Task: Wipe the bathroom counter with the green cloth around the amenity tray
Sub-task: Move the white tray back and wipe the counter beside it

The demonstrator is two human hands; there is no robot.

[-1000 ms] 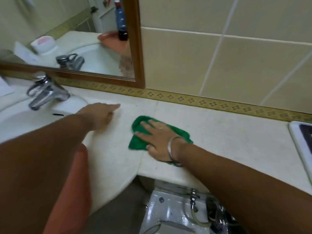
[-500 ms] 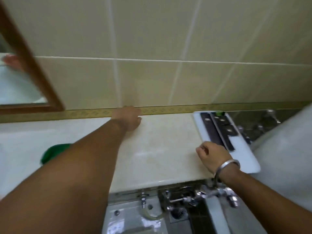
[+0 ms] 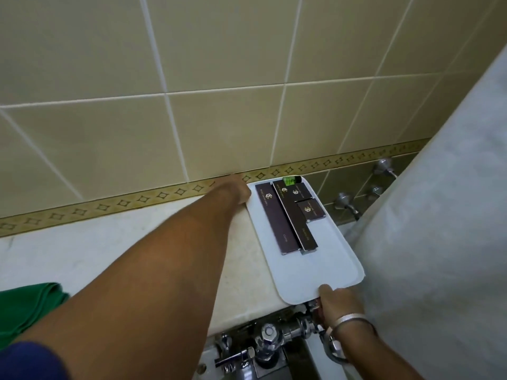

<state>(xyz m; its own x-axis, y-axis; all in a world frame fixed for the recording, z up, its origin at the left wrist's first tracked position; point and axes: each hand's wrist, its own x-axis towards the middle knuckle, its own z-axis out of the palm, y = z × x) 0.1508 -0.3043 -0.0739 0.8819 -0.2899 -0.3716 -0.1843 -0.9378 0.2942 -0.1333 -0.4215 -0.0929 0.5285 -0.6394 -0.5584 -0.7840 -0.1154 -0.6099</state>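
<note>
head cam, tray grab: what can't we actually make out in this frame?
- Left hand: fingers bunched at the far corner of the tray; grip unreadable in the head view.
- Right hand: fingers curl under the tray's near edge, out of sight.
- Green cloth: cut off by the left edge and the forearm.
- Dark boxes: print too small.
- Green item behind them: mostly hidden.

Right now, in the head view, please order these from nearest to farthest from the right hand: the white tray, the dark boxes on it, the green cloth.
From the right hand:
1. White tray: its near edge touches the fingers.
2. Dark boxes: farther back on the tray.
3. Green cloth: far left on the counter.
</note>
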